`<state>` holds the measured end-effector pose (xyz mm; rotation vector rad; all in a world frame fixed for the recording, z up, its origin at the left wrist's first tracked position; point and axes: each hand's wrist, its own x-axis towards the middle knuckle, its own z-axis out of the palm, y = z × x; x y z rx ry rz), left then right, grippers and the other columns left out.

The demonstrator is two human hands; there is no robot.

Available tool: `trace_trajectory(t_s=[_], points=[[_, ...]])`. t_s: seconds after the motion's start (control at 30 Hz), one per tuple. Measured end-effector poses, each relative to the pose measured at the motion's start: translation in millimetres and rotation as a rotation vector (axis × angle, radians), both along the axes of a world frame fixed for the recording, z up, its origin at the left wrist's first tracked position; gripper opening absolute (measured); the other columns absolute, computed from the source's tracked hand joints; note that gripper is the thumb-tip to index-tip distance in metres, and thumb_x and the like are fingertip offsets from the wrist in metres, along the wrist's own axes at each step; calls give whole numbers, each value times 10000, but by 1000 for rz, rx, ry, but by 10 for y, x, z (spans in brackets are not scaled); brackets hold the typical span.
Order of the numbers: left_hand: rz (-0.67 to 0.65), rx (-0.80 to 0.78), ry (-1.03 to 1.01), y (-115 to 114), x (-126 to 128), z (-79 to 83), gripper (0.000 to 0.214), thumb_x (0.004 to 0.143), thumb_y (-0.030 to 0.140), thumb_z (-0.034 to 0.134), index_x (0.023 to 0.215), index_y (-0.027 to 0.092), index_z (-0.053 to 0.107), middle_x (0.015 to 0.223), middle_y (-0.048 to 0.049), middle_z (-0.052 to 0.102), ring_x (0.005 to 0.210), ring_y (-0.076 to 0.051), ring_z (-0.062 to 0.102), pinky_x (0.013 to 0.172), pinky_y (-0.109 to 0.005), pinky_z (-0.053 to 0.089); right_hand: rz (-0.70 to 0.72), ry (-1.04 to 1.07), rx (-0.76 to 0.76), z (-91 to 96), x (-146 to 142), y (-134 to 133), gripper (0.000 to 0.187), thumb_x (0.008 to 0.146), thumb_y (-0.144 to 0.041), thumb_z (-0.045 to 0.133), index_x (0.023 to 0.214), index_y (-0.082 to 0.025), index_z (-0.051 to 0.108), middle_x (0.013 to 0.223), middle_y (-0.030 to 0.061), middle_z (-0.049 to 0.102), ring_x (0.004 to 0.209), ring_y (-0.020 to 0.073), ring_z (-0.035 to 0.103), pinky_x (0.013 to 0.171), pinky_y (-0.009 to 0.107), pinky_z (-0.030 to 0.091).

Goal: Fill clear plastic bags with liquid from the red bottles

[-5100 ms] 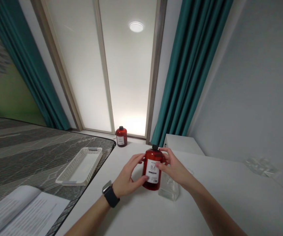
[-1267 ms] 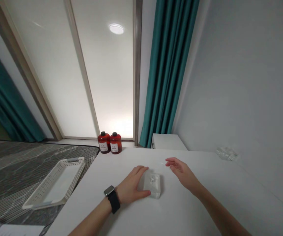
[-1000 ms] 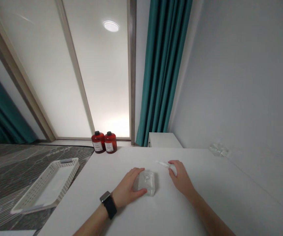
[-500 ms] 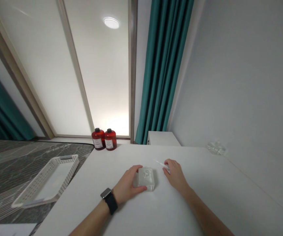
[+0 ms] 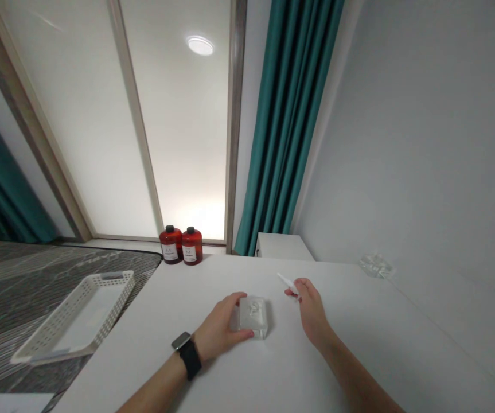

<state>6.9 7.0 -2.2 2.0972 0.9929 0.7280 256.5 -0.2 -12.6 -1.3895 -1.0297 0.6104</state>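
A clear, square, box-like container with a small raised knob on its top rests on the white table. Thumb and fingers of my left hand, which wears a black-banded watch at the wrist, grip it from the left side. To the right of the container, my right hand is closed around a slim white stick-like thing. Its narrow end points up and to the left, and its other end is hidden in the fingers. The stick and the container are apart.
Two red-brown bottles with black caps stand at the table's far left corner. A crumpled clear plastic piece lies by the wall on the right. Left of the table, a white perforated basket sits on a dark patterned surface.
My right hand has turned and shifted slightly right, and more of the white stick now shows. My left hand keeps its grip on the container.
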Motion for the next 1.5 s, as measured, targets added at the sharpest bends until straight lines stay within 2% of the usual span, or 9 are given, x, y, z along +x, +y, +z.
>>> trace_trajectory(t_s=[0.2,0.4,0.6,0.87,1.1,1.2,1.33,1.43,1.5], points=[[4,6,2,-7,-8,-2,682,697,217,777,1301,202,459,1297,-122,585,1165,-298,563,1031,-451,427,52,176,58,174,-280,153,312,809,-513,569,694,-226,526,551,-42,543,591,166,503,625,288,396],[-4,14,6,-6,-13,-12,684,704,230,771,1311,190,457,1309,-134,578,1171,-299,560,1043,-456,422,90,235,116,132,-363,114,387,845,-549,524,633,-231,462,577,-48,460,617,160,505,642,288,437],[5,35,-15,-21,-6,-19,672,711,226,765,1312,203,466,1314,-125,582,1177,-299,563,1049,-464,424,55,86,118,214,-262,-117,365,833,-565,570,806,-203,599,613,-29,540,607,160,506,602,268,412],[42,46,12,-54,23,-18,690,693,224,802,1301,189,480,1293,-121,600,1151,-296,576,1027,-461,438,54,-94,162,316,-253,-264,371,830,-575,555,815,-206,601,601,-21,551,555,164,519,542,262,412],[41,67,36,-83,34,-24,698,696,266,815,1305,194,483,1301,-117,600,1139,-301,584,1011,-459,446,83,-238,180,256,-296,-307,270,818,-485,604,810,-216,623,744,31,632,695,206,575,654,302,453],[22,72,36,-98,43,-24,714,692,268,823,1310,200,472,1315,-115,592,1143,-298,583,1014,-460,444,90,-319,211,285,-324,-318,243,796,-470,633,803,-226,634,767,42,647,764,230,582,707,324,456],[12,67,39,-113,55,-19,710,697,268,822,1308,210,466,1316,-110,589,1147,-292,581,1022,-455,441,133,-443,280,357,-337,-323,214,841,-440,590,786,-235,621,742,35,633,741,223,580,711,334,460],[10,64,36,-112,56,-28,711,696,258,821,1307,203,463,1313,-114,588,1140,-291,580,1016,-454,445,123,-422,267,365,-343,-314,197,822,-408,622,912,-233,628,822,42,654,784,229,612,745,347,482],[8,62,31,-106,56,-39,715,692,254,822,1307,203,462,1310,-115,588,1136,-292,580,1015,-460,446,108,-384,246,337,-360,-305,292,795,-387,657,1036,-231,602,893,51,671,844,241,639,796,367,493]])
